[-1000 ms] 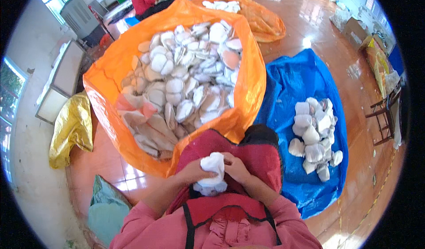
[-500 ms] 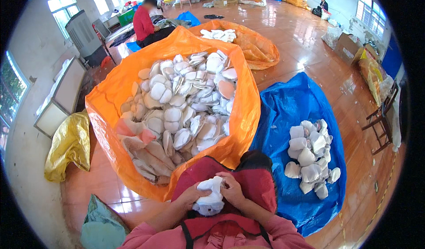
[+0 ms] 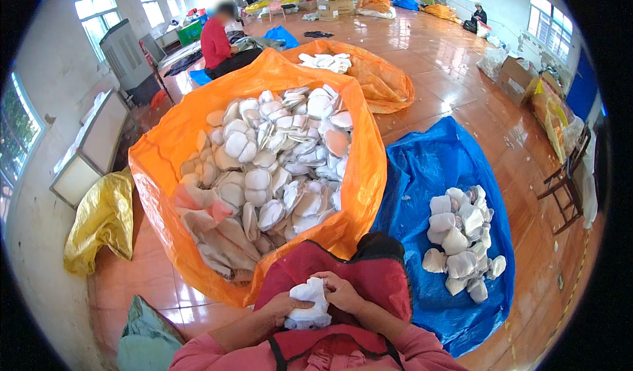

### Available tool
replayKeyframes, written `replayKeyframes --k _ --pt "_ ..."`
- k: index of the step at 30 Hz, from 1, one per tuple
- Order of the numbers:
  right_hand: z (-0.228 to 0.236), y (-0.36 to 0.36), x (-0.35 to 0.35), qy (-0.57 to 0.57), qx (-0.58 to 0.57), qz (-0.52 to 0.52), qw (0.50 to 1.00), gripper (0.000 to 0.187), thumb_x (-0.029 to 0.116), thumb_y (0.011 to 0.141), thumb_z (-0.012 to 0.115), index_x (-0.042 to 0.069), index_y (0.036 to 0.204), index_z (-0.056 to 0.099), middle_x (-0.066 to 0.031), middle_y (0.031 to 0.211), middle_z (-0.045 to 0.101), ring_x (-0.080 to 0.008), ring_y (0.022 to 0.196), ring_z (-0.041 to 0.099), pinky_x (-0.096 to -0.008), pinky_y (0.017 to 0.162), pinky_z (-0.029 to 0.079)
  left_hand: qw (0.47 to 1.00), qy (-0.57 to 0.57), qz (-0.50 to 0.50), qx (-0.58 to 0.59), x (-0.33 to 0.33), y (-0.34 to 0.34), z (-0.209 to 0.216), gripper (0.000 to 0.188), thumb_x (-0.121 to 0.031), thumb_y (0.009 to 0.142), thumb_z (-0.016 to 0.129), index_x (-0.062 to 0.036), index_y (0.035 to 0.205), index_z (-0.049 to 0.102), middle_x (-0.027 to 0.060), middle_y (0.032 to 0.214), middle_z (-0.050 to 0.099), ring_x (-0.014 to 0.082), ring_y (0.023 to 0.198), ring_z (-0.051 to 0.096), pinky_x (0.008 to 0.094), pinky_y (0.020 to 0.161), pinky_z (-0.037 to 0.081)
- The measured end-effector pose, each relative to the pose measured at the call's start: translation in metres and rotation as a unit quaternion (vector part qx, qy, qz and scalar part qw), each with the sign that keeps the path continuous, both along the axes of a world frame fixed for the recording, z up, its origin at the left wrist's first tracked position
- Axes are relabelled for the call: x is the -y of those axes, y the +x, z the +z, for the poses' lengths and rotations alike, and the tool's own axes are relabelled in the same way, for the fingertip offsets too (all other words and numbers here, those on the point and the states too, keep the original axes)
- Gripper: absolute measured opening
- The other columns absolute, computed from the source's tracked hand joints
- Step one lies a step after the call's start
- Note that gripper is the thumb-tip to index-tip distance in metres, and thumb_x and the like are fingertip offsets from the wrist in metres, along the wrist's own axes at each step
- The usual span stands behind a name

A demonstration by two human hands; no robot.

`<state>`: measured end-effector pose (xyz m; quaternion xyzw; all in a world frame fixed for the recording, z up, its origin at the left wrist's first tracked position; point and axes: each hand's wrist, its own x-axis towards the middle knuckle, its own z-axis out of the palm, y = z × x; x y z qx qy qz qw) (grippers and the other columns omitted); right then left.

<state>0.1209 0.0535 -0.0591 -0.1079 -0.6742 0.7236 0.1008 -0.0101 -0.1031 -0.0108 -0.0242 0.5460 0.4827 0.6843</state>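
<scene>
Over my lap, a soft white fabric piece (image 3: 308,313), with a greyish lower edge, is held between both hands. My left hand (image 3: 283,307) grips its left side, the thumb lying across the front. At its upper right edge my right hand (image 3: 341,293) closes with the fingertips on the cloth; the exact pinch is partly hidden. In front of me, a big orange sack (image 3: 161,148) stands open, filled with many flat, rounded white pads (image 3: 257,180). To my right lies a blue sheet (image 3: 422,173) bearing a heap of bunched white pieces (image 3: 461,239).
A second orange sack (image 3: 389,84) with white pieces lies beyond the first. At left are a yellow bag (image 3: 102,219) and a green bag (image 3: 148,341). A wooden chair (image 3: 566,196) and a cardboard box (image 3: 514,80) stand at right. A person in red (image 3: 217,45) sits farther off.
The white piece has turned slightly in my hands, and my left thumb now lies across its front. My right hand has shifted a little down and left. The view has tilted slightly.
</scene>
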Motion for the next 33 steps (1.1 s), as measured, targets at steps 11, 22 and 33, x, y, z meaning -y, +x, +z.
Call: replayKeyframes --k 11,22,33 --pt "-0.014 0.002 0.004 -0.166 0.081 0.014 0.983 0.031 0.011 0.086 0.065 0.002 0.115 0.063 -0.0061 0.114 0.064 -0.0152 0.104 0.058 -0.0298 0.093 0.045 0.917 0.025 -0.179 -0.356 -0.011 -0.001 0.038 0.039 -0.024 0.076 0.079 -0.0061 0.109 0.068 0.0060 0.098 0.070 0.0157 0.089 0.065 0.0296 0.080 0.050" --pt "-0.013 0.006 0.007 -0.082 0.114 0.090 0.986 0.038 0.026 0.101 0.042 0.000 0.125 0.055 -0.0066 0.117 0.062 -0.0151 0.106 0.056 -0.0293 0.097 0.041 0.867 0.071 -0.248 -0.426 -0.001 -0.029 0.013 0.039 -0.042 0.087 0.065 -0.0087 0.109 0.065 0.0080 0.089 0.068 0.0167 0.081 0.064 0.0312 0.073 0.050" --pt "0.002 0.004 0.000 -0.292 0.138 0.104 0.941 0.033 0.015 0.094 0.053 0.003 0.125 0.056 -0.0066 0.117 0.061 -0.0181 0.108 0.057 -0.0319 0.097 0.043 0.971 0.099 0.019 -0.217 0.000 0.001 0.017 0.027 -0.017 0.088 0.067 -0.0014 0.109 0.062 0.0038 0.093 0.067 0.0129 0.078 0.063 0.0280 0.069 0.051"
